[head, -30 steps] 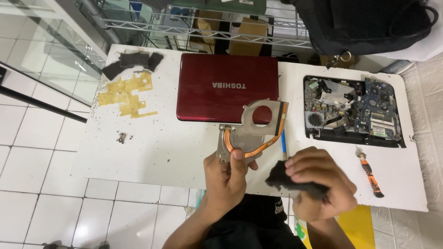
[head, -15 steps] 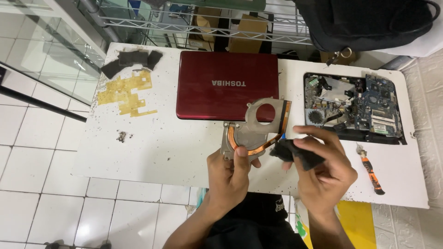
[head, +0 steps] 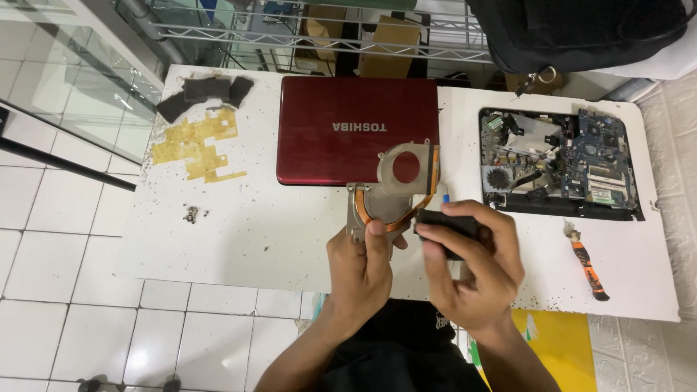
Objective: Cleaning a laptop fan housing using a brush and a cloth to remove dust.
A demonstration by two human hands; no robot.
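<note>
Setting: white speckled table (head: 239, 232) standing on a white tiled floor, wire shelving running along the top of the frame, a black bag (head: 581, 33) sitting at upper right
Left hand: left hand (head: 359, 272) is sitting at lower centre, fingers curled and thumb pressing the lower edge of the metal heatsink plate (head: 396, 190), gripping it firmly
Heatsink: grey plate with a round hole and a copper pipe along its edge, being held tilted above the table at centre frame, its upper part overlapping the red laptop lid (head: 356, 131)
Right hand: right hand (head: 475, 268) is sitting just right of the left one, fingers wrapped closed around a small black block (head: 444, 223), which is touching the heatsink's right edge
Right side: opened laptop base (head: 559, 163) with its boards exposed is lying at centre right, an orange-handled screwdriver (head: 587, 263) lying below it
Left side: yellow tape pieces (head: 200, 145) and dark foam scraps (head: 207, 91) are lying at upper left
</note>
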